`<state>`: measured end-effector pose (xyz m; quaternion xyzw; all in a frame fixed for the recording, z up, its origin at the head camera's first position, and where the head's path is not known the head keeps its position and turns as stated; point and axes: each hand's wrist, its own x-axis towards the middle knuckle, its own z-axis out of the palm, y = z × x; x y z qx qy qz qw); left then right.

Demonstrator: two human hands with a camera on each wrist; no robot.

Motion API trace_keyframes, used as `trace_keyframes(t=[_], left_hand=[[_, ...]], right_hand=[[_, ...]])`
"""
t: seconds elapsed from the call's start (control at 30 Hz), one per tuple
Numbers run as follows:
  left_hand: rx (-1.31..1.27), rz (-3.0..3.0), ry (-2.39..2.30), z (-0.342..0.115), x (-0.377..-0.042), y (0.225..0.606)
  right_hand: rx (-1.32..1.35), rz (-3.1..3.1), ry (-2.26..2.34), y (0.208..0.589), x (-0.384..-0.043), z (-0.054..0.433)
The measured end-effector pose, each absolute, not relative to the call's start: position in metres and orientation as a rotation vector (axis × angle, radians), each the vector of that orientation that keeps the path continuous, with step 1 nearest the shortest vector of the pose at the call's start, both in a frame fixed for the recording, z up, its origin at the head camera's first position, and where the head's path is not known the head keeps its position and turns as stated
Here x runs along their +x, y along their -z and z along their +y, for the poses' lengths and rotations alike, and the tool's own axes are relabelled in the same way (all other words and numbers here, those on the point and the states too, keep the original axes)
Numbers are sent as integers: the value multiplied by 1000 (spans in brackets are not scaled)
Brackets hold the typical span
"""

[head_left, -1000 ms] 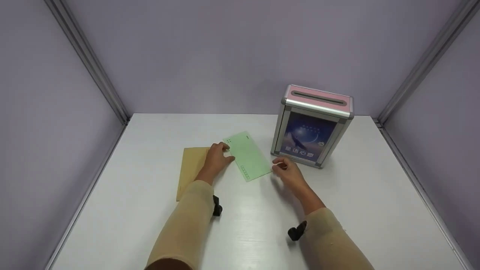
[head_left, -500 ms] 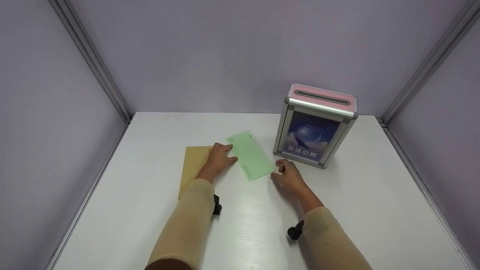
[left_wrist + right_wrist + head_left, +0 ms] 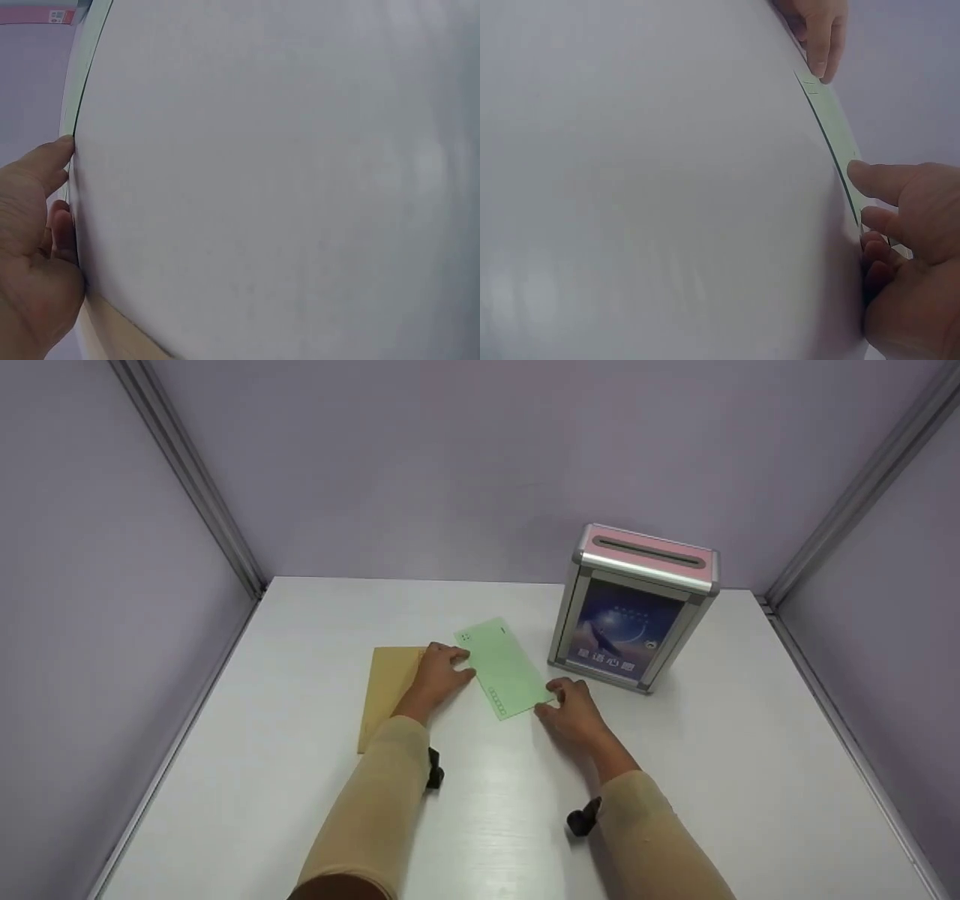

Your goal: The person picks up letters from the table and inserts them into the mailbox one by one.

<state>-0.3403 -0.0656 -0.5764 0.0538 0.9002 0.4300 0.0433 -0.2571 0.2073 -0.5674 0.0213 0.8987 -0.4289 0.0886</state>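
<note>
Head view: the green envelope [image 3: 501,666] lies on the surface [image 3: 487,817] between 2 hands. The left hand [image 3: 439,673] touches its left edge, fingers relaxed and apart, probably to steady it. The right hand [image 3: 576,712] bends round its near right corner, likely because a corner is easiest to get hold of; whether those fingers pinch, I cannot tell. Brown paper [image 3: 384,682] lies partly hidden behind the left arm; the box [image 3: 622,634] stands upright, slot uppermost.

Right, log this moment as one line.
left hand: at green envelope, left edge | right hand: at its near right corner | tan envelope: partly hidden by left hand | slotted box: upright, beyond right hand
</note>
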Motion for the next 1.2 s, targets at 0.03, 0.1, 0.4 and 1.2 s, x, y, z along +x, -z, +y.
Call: trace_keyframes(t=[0.03, 0.1, 0.4, 1.2], left_hand=[[165, 2750, -1318, -66, -340, 577], [162, 2750, -1322, -66, -340, 579], [149, 2775, -1314, -69, -343, 584], [-57, 2577, -1262, -71, -357, 553]], right_hand=[[70, 2674, 1281, 568, -257, 207], [81, 2673, 1292, 569, -258, 205], [133, 2678, 1361, 568, -262, 197], [134, 2800, 1274, 574, -259, 195]])
